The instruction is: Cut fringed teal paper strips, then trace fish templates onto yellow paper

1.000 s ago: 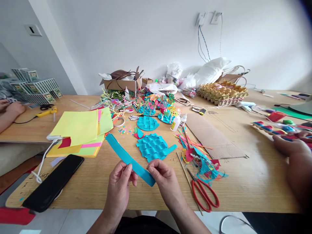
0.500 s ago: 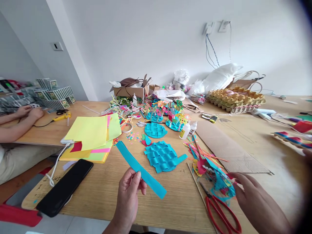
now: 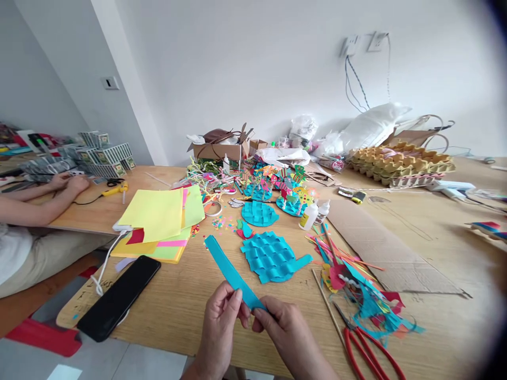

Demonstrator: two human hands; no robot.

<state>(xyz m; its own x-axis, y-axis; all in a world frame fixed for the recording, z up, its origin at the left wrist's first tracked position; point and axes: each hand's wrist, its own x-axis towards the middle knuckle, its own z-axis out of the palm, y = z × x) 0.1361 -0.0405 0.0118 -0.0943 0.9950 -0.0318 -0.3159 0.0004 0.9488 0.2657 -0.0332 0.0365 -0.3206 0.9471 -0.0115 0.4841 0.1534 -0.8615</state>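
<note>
A long blue paper strip slants between my two hands near the table's front edge. My left hand pinches it near the middle, and my right hand grips its lower end, hiding that tip. Just beyond the strip lies a rounded blue paper piece covered in curled, woven-looking strips, with one loose end sticking out to the right. A smaller blue woven piece lies behind it. Red-handled scissors rest to the right of my right hand, beside a thin wooden stick.
Colored paper sheets and a black phone lie at left. Paper scraps and a cardboard sheet are at right. Two glue bottles stand mid-table; egg trays are stacked behind. Another person's hands work at far left.
My right hand has moved left from the scrap pile and taken hold of the strip's lower end. My left hand still pinches the strip. The view has turned slightly left.
</note>
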